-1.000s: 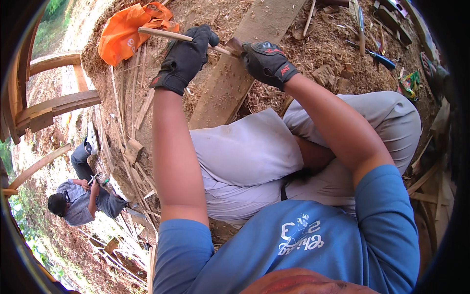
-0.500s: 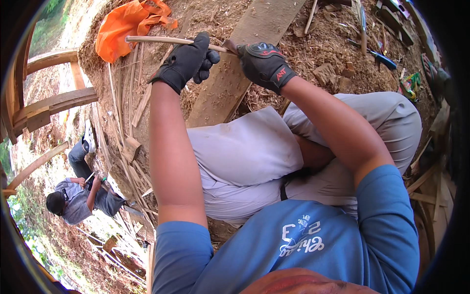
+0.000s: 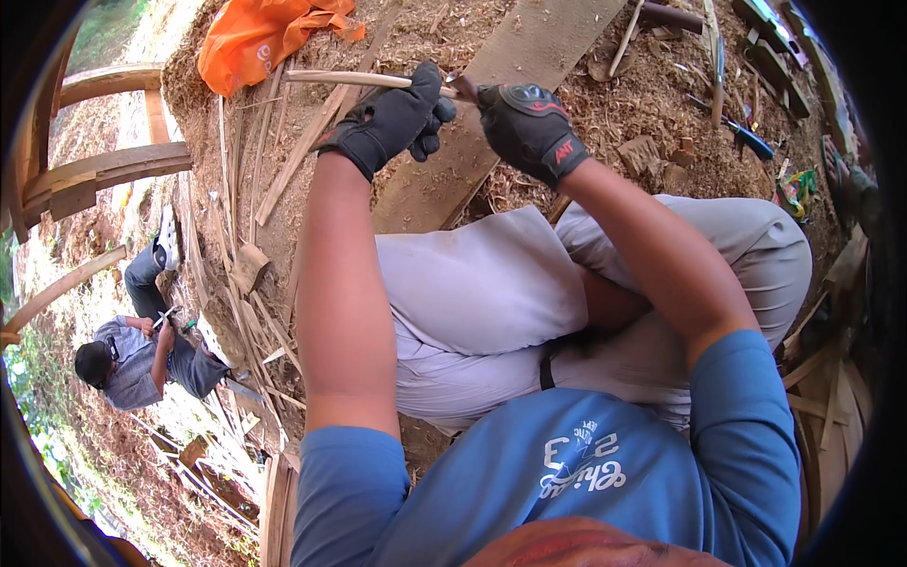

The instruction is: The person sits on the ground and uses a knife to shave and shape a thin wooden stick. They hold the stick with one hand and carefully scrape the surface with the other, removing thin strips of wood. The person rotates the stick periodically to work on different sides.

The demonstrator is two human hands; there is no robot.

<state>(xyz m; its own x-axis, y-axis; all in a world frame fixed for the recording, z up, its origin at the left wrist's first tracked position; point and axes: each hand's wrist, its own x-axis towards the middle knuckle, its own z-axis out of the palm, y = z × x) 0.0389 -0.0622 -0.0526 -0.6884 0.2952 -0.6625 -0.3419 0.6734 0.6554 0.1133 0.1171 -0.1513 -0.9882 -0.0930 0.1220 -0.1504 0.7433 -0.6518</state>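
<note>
My left hand (image 3: 397, 118), in a black glove, is closed around a thin, pale wooden stick (image 3: 345, 78). The stick extends leftward out of the fist, and a short end shows on the right. My right hand (image 3: 529, 132), in a black glove with red marks, grips a tool whose small brown blade (image 3: 464, 89) sits at the stick's right end; its handle is hidden in the fist. Below both hands a wide wooden plank (image 3: 430, 194) slants across the ground, dusted with shavings. My legs, in light grey trousers, are folded close by.
An orange plastic bag (image 3: 269, 42) lies at the far left among long wood strips (image 3: 260, 161). Shavings cover the ground. A blue-handled tool (image 3: 749, 142) and wood blocks (image 3: 642, 154) lie right. Another person (image 3: 142, 354) sits at left, near a curved wooden frame (image 3: 109, 180).
The view has shifted slightly, so the ground things sit further right. Both hands, with the stick and the blade, have moved a little right in the picture. Their grips look the same.
</note>
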